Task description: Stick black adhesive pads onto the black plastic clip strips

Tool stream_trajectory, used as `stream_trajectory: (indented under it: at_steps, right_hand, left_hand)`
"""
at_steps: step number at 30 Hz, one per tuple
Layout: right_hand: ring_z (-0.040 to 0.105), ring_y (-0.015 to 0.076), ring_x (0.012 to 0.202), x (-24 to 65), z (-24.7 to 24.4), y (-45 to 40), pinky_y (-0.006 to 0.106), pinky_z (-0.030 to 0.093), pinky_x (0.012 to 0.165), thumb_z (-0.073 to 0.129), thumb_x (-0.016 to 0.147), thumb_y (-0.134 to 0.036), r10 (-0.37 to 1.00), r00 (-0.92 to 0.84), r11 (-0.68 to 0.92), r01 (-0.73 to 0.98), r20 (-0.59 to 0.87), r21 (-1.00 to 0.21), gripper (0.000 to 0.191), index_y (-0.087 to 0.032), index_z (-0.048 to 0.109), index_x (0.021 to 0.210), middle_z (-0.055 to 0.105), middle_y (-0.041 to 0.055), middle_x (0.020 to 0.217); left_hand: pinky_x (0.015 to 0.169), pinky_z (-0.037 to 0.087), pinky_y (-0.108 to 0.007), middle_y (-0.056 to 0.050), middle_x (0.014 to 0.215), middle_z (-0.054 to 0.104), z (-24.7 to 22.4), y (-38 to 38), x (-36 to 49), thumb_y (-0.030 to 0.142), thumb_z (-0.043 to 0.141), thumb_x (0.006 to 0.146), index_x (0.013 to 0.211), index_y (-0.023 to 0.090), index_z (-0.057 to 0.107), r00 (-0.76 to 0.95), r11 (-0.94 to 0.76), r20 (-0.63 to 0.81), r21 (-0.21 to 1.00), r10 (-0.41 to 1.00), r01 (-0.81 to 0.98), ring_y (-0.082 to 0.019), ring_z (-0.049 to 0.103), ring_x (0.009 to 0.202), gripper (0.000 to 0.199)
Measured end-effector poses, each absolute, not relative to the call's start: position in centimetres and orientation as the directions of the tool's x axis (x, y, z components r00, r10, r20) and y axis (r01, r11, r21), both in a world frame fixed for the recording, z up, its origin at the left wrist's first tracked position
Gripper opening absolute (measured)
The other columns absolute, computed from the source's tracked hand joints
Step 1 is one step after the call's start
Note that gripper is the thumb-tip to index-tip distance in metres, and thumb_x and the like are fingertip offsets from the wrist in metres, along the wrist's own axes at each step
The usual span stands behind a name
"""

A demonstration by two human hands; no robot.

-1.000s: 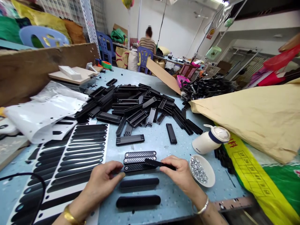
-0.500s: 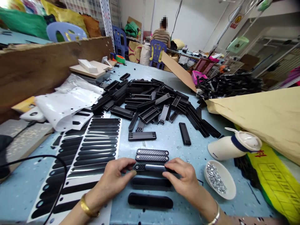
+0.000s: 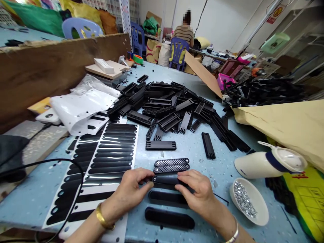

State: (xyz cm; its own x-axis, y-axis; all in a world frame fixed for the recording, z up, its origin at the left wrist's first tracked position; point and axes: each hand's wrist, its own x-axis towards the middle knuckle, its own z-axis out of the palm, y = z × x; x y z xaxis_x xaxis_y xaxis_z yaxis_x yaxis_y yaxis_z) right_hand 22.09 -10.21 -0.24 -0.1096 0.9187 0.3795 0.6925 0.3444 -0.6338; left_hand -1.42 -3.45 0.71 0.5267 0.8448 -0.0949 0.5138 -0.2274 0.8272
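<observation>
A slim black handle-shaped piece [image 3: 164, 181] with a screw at its left end lies between my two hands. A smooth black strip covers most of its top face. My left hand [image 3: 136, 185] pinches the left end with thumb and forefinger. My right hand [image 3: 197, 189] closes over the right end, hiding it, with the thumb along the front edge. Just behind lie two patterned black pieces [image 3: 172, 165] side by side, with screws at their ends. In front are a smooth black piece [image 3: 167, 198], partly behind my right hand, and another smooth black piece [image 3: 169, 218].
A heap of black slotted parts [image 3: 162, 111] spreads behind. Sheets of black strips [image 3: 116, 148] lie on the left, near a black cable [image 3: 82, 182]. To the right are a bowl of small metal screws [image 3: 263, 216], a white bottle [image 3: 253, 165] and a thin hex key [image 3: 222, 198].
The black strip now covers the patterned face nearly up to the left screw, where that pattern showed before. The view has shifted slightly; both hands stay at the piece's ends.
</observation>
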Motion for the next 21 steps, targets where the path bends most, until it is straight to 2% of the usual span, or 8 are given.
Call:
stream_trajectory:
  at_steps: [14, 21]
  right_hand:
    - [0.066, 0.0239, 0.078, 21.51, 0.11, -10.04, 0.040, 0.051, 0.072, 0.068, 0.082, -0.020, 0.941, -0.144, 0.312, 0.724, 0.308, -0.616, 0.013, -0.021, 0.075, 0.092, 0.074, 0.0070, 0.089]
    - [0.066, 0.0235, 0.078, 21.37, -0.14, -9.99, 0.039, 0.050, 0.071, 0.069, 0.080, -0.017, 0.939, -0.174, 0.326, 0.722, 0.296, -0.611, 0.012, -0.019, 0.074, 0.090, 0.074, 0.0064, 0.089]
  left_hand:
    - [0.069, 0.051, -0.027, -0.002, 0.082, 0.075, 0.86, -3.42, -1.35, 0.020, 0.057, 0.078, 0.089, 0.019, 0.073, 0.531, -0.229, -0.078, 0.842, 0.844, 0.488, -0.018, 0.068, 0.074, 0.020]
    - [0.069, 0.051, -0.027, -0.002, 0.083, 0.075, 0.71, -3.39, -1.43, 0.019, 0.057, 0.079, 0.090, 0.019, 0.073, 0.547, -0.248, -0.074, 0.835, 0.834, 0.491, -0.017, 0.068, 0.074, 0.020]
